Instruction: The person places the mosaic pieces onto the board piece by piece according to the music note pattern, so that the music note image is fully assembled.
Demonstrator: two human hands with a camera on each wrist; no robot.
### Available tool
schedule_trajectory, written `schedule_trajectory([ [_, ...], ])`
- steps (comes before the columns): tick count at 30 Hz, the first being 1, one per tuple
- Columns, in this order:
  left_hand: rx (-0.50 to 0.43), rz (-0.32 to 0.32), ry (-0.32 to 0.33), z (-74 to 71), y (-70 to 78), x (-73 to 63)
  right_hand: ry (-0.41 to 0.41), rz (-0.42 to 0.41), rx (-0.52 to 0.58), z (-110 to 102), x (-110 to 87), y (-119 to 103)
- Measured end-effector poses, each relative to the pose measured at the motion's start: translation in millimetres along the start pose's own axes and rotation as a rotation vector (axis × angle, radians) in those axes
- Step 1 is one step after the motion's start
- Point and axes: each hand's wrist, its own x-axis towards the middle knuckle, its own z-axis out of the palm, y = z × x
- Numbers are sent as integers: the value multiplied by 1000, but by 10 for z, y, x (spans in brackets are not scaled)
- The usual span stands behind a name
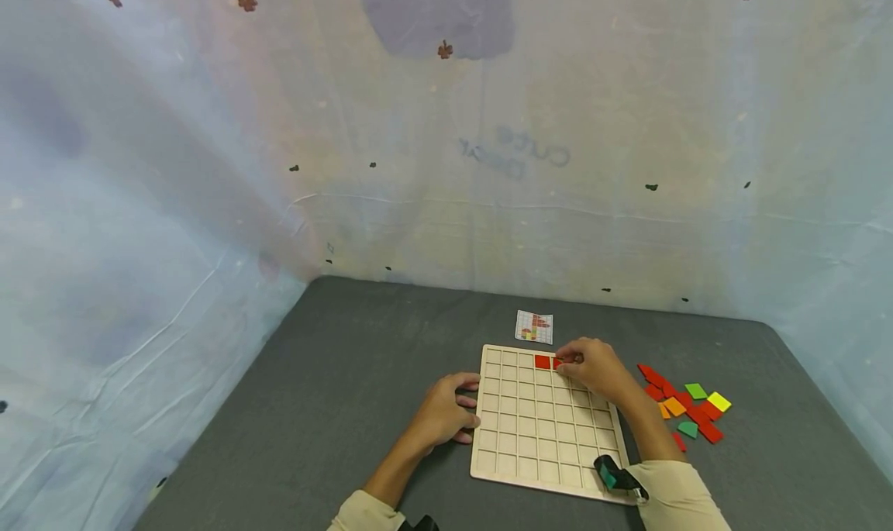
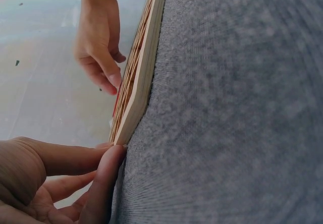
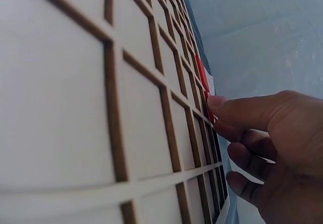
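A pale wooden grid board (image 1: 526,422) lies on the table, its raised strips forming rows of square cells. In its far row sits a red square tile (image 1: 542,362). Just right of that tile, my right hand (image 1: 598,370) pinches a second red tile (image 1: 556,363) at the neighbouring cell; the fingers partly hide it. The right wrist view shows the thumb (image 3: 217,101) against this red piece at the board's far edge. My left hand (image 1: 446,411) is at the board's left edge, where thumb and forefinger (image 2: 75,158) grip the rim in the left wrist view.
A small printed card (image 1: 534,327) with a coloured grid pattern lies beyond the board. Right of the board, loose tiles spread over the dark grey table (image 1: 349,376): several red pieces (image 1: 710,432), orange ones (image 1: 674,406), green ones (image 1: 695,391) and a yellow one (image 1: 719,401).
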Motion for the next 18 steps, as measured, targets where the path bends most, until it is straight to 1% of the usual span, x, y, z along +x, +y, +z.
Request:
schedule_trajectory([
  [10, 2, -6, 2, -3, 5, 3, -8, 12, -15, 28, 6, -11],
  [13, 2, -10, 2, 0, 7, 0, -9, 0, -10, 28, -6, -19],
  [18, -11, 1, 0, -2, 14, -8, 7, -1, 13, 21, -53, -25],
])
